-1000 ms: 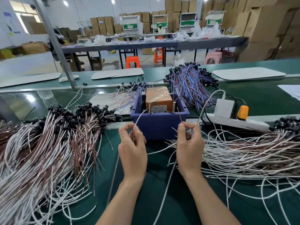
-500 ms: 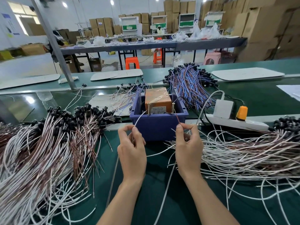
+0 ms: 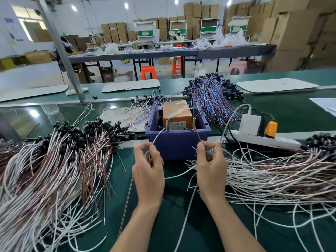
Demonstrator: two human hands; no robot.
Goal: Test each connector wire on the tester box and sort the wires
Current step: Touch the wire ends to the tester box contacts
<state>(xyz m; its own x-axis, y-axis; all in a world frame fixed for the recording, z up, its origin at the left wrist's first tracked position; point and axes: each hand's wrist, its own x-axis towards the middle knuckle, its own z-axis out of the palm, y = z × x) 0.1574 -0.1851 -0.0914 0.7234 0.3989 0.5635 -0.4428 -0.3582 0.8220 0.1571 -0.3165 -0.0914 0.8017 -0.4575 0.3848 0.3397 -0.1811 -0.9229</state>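
Both forearms enter from the lower edge and rise toward the bin (image 3: pixel 176 146), backs of the hands facing the camera, wrists nearly straight.

Left hand (image 3: pixel 148 171): fingers curled, thumb and forefinger pinching a white lead (image 3: pixel 157 135) just below its free end. The lead arcs up and right over the bin's near wall, and its tip ends at the foot of the left screw (image 3: pixel 166 124). Whether the two actually touch cannot be told.

Right hand (image 3: pixel 211 170): fingers curled, thumb upright, thumb and forefinger pinching a brown lead (image 3: pixel 198 136). The lead slants up and left, and its tip lies close to the foot of the right screw (image 3: pixel 194 122).

The two hands are level with each other, just in front of the bin and apart from each other. The lower fingers are folded into the palms.

The tester (image 3: pixel 177 113), an orange box wrapped in tape, sits inside the blue bin, with both screws standing upright at its near face.

Left pile (image 3: pixel 45 170): white and brown wires with black connectors, fanned across the green table (image 3: pixel 181 230). Right pile (image 3: pixel 272 171): mostly white wires, lying beside the right hand. A bundle of blue wires (image 3: pixel 212 99) lies behind the bin, and a power strip (image 3: pixel 263 140) lies to its right.
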